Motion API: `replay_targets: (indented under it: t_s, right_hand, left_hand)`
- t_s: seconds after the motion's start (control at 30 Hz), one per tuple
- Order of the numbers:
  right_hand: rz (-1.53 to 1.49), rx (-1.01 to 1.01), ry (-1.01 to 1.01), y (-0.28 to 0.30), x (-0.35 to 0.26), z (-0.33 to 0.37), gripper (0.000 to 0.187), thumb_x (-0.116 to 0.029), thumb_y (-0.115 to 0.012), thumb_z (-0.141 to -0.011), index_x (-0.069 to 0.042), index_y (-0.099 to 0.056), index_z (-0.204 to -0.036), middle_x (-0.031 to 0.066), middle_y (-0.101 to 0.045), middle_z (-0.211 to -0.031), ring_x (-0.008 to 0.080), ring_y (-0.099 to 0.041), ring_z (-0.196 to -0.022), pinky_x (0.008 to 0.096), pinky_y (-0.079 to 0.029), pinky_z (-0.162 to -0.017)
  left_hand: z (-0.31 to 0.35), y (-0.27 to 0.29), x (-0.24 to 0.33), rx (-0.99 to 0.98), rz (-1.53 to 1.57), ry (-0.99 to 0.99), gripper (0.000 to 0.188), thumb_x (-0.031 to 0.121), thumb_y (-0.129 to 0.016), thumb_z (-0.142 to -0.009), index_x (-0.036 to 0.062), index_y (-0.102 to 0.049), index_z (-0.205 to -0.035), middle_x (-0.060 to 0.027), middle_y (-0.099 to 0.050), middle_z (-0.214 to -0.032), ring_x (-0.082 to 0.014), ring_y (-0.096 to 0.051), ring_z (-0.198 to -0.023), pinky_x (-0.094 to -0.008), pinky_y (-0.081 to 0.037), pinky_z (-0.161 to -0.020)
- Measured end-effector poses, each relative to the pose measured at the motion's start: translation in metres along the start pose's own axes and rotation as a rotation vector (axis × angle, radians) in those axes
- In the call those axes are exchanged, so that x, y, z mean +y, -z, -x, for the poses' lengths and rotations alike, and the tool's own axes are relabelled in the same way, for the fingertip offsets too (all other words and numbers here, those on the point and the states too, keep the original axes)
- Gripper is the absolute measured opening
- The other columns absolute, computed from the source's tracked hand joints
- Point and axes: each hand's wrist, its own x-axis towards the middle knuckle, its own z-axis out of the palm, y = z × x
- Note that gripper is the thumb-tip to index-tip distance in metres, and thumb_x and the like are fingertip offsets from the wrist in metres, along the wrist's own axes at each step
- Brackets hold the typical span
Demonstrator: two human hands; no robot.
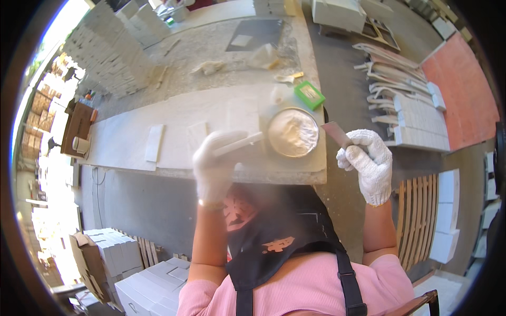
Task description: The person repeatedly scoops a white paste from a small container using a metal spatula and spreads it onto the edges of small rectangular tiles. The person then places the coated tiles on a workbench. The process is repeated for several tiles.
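Observation:
My left hand [213, 166], in a white knit glove and slightly blurred, is closed around a thin white strip [243, 144] above the table's front edge. In my right hand [371, 166], also gloved, a flat metal scraper blade [336, 135] is pinched between thumb and fingers, off the table's right edge. Between the hands stands a round bowl [293, 156] with white paste or powder [296, 131] in it. Two pale flat pieces lie left of it: a white slab [154, 142] and a fainter piece [198, 134].
Behind the bowl sits a green box [309, 95], beside a small brush-like tool [290, 77]. Tall stacks of pale pieces [108, 50] rise at the far left of the worktable [121, 139]. White boxes [155, 287] stand low left; a wooden pallet [418, 218] is at right.

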Motion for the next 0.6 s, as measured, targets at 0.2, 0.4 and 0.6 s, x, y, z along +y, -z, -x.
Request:
replay_targets:
  t_s: [0.2, 0.4, 0.6]
  right_hand:
    - [0.007, -0.185, 0.127, -0.053, -0.017, -0.011, 0.028, 0.004, -0.065, -0.094, 0.000, -0.068, -0.121, 0.0091, -0.073, -0.098, 0.0122, -0.068, -0.083, 0.0268, -0.057, -0.076]
    - [0.245, -0.186, 0.251, -0.079, -0.013, -0.026, 0.026, -0.004, -0.070, -0.093, 0.000, -0.071, -0.118, 0.0142, -0.075, -0.110, 0.0150, -0.070, -0.094, 0.0291, -0.055, -0.086]
    - [0.330, -0.200, 0.350, -0.082, -0.012, -0.030, 0.024, 0.004, -0.067, -0.092, 0.002, -0.072, -0.116, 0.0086, -0.075, -0.105, 0.0107, -0.070, -0.087, 0.0263, -0.059, -0.076]
  left_hand:
    - [-0.002, -0.003, -0.007, -0.055, -0.077, -0.032, 0.022, -0.007, -0.065, -0.089, -0.0008, -0.073, -0.108, -0.0063, -0.075, -0.094, -0.0119, -0.069, -0.083, -0.0271, -0.057, -0.075]
    - [-0.004, -0.003, -0.017, -0.054, -0.128, -0.079, 0.020, -0.007, -0.064, -0.090, 0.0000, -0.074, -0.106, -0.0047, -0.075, -0.096, -0.0104, -0.068, -0.086, -0.0265, -0.056, -0.076]
    - [-0.003, -0.005, -0.015, -0.069, -0.207, -0.166, 0.021, -0.006, -0.063, -0.089, 0.0003, -0.074, -0.106, -0.0070, -0.075, -0.097, -0.0134, -0.070, -0.087, -0.0275, -0.057, -0.078]
